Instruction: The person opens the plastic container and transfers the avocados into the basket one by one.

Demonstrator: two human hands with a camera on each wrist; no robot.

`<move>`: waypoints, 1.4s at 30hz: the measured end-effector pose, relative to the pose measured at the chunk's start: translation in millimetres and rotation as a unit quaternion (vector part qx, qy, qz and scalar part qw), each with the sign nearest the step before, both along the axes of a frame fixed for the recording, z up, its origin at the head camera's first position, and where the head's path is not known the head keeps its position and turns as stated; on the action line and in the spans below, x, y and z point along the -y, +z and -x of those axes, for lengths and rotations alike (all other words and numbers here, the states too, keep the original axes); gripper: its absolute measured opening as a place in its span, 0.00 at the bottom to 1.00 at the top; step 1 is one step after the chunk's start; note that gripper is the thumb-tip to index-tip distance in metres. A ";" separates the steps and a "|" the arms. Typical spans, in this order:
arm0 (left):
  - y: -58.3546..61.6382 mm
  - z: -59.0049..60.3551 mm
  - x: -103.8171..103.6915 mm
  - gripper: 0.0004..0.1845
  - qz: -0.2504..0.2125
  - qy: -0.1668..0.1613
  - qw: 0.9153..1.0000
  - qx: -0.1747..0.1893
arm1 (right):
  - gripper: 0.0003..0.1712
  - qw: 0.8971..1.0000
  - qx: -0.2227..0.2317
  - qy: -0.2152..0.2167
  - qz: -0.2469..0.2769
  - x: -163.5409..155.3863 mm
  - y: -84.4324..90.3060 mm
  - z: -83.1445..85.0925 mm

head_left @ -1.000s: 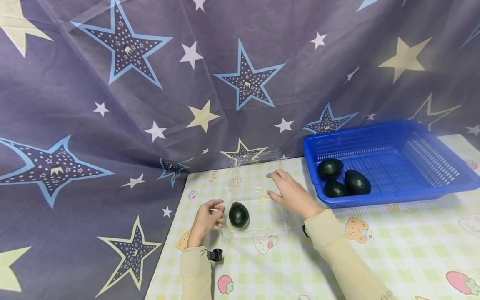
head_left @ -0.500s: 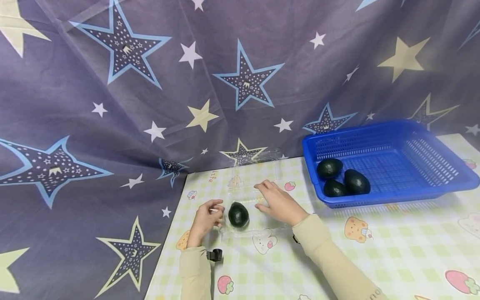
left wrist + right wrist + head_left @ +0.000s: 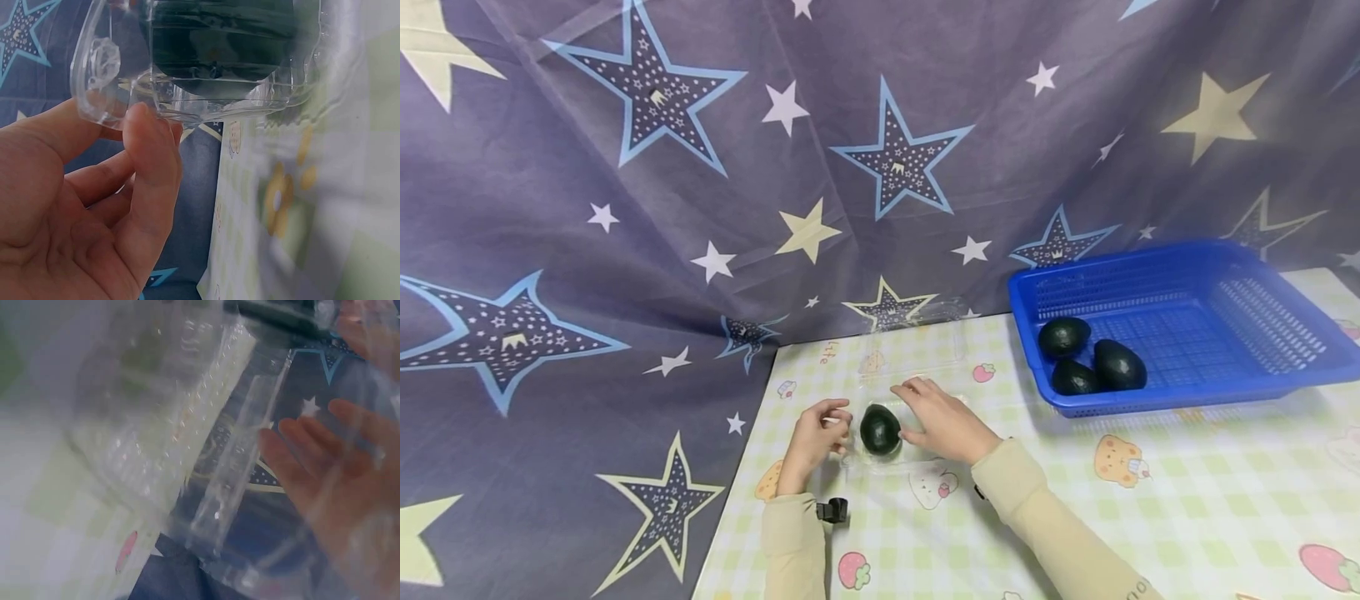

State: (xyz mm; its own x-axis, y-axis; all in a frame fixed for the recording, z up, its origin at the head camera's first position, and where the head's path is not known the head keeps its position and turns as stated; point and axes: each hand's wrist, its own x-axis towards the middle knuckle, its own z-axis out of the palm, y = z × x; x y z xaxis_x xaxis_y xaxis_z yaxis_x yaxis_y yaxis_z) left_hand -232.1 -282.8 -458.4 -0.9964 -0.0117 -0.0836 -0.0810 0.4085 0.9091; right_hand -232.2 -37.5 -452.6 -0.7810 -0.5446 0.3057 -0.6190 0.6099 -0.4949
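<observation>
A dark green avocado [image 3: 880, 429] lies in the left part of a clear plastic clamshell box [image 3: 917, 457] on the table. My left hand [image 3: 829, 421] pinches the box's left corner with curled thumb and fingers; the left wrist view shows that hand [image 3: 134, 181] at the clear rim [image 3: 112, 94] under the avocado [image 3: 219, 44]. My right hand [image 3: 925, 417] rests flat on the box just right of the avocado, fingers straight. In the right wrist view the fingers [image 3: 325, 462] show blurred through the plastic [image 3: 175, 425].
The box's clear lid [image 3: 917, 342] lies open toward the starred curtain. A blue plastic basket [image 3: 1150, 402] at the right holds three more avocados [image 3: 1118, 364]. A checked tablecloth [image 3: 1187, 517] with cartoon prints covers the table; its left edge runs just beside my left hand.
My right hand has slid left and toward me across the box, from near the basket to beside the avocado. The left hand and avocado have stayed put.
</observation>
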 end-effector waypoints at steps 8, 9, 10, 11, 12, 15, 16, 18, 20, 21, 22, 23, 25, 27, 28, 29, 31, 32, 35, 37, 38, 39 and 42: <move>21.2 -7.6 -9.6 0.24 -0.007 -0.019 1.000 0.006 | 0.41 0.999 0.031 0.018 -0.013 9.0 -6.7 0.0; 19.7 -6.9 -9.0 0.24 -0.007 -0.017 1.000 0.006 | 0.42 0.999 0.036 0.022 -0.016 10.4 -7.6 -0.3; 16.9 -5.7 -7.9 0.25 -0.008 -0.013 1.000 0.007 | 0.42 0.999 0.042 0.025 -0.019 11.7 -8.6 -0.7; 13.2 -4.3 -6.5 0.25 -0.008 -0.009 1.000 0.008 | 0.42 0.998 0.046 0.027 -0.025 13.0 -9.9 -1.2; 9.1 -2.8 -5.1 0.25 -0.008 -0.006 1.000 0.009 | 0.42 0.998 0.052 0.029 -0.029 14.2 -11.1 -1.6; -0.5 1.4 -1.5 0.25 -0.005 0.001 1.000 0.010 | 0.43 0.997 0.061 0.027 -0.040 16.8 -14.2 -2.8; -1.9 1.9 -1.0 0.25 -0.005 0.001 1.000 0.010 | 0.43 0.997 0.063 0.026 -0.042 17.5 -14.9 -3.1; -1.0 1.3 -1.4 0.25 -0.007 -0.001 1.000 0.010 | 0.43 0.997 0.067 0.024 -0.044 19.1 -16.1 -3.2; 4.6 -1.3 -3.1 0.25 -0.010 -0.004 1.000 0.011 | 0.43 0.997 0.067 0.025 -0.042 20.9 -16.5 -3.1; 8.4 -3.1 -4.2 0.25 -0.011 -0.007 1.000 0.012 | 0.43 0.997 0.064 0.027 -0.040 21.9 -16.6 -2.9; 12.3 -5.1 -5.4 0.25 -0.011 -0.008 1.000 0.014 | 0.43 0.997 0.063 0.029 -0.040 22.9 -16.6 -2.6; 15.6 -6.8 -6.4 0.25 -0.011 -0.010 1.000 0.015 | 0.43 0.997 0.062 0.031 -0.039 24.0 -16.7 -2.1; 20.0 -9.2 -8.3 0.25 -0.011 -0.015 1.000 0.014 | 0.43 0.997 0.059 0.034 -0.040 26.3 -17.2 -1.1; 18.3 -8.0 -7.8 0.25 -0.010 -0.016 1.000 0.014 | 0.43 0.997 0.056 0.038 -0.040 28.0 -17.3 -0.2; 15.4 -7.0 -7.0 0.25 -0.012 -0.014 1.000 0.014 | 0.43 0.997 0.056 0.040 -0.040 28.9 -17.6 0.0; 12.0 -5.6 -5.9 0.25 -0.012 -0.012 1.000 0.012 | 0.42 0.997 0.053 0.042 -0.039 29.7 -18.0 0.3; 4.4 -2.2 -3.2 0.24 -0.012 -0.006 1.000 0.008 | 0.41 0.997 0.048 0.044 -0.039 30.5 -18.3 0.5; 1.2 -0.9 -2.3 0.24 -0.011 -0.003 1.000 0.007 | 0.41 0.997 0.045 0.045 -0.039 30.8 -18.2 0.7; -4.0 1.3 -0.5 0.24 -0.008 0.003 1.000 0.004 | 0.40 0.997 0.037 0.048 -0.037 31.6 -17.9 1.5; -4.4 1.5 -0.3 0.25 -0.009 0.003 1.000 0.004 | 0.40 0.998 0.032 0.052 -0.034 32.1 -17.6 2.2; -3.7 1.4 -0.5 0.25 -0.011 0.003 1.000 0.006 | 0.40 0.998 0.029 0.054 -0.033 32.6 -17.6 2.8; -2.4 0.8 -0.8 0.25 -0.011 0.001 1.000 0.006 | 0.41 0.998 0.027 0.057 -0.031 33.0 -17.8 3.3; 5.3 -2.2 -3.5 0.25 -0.013 -0.007 1.000 0.010 | 0.43 0.997 0.019 0.068 -0.031 34.9 -18.5 4.5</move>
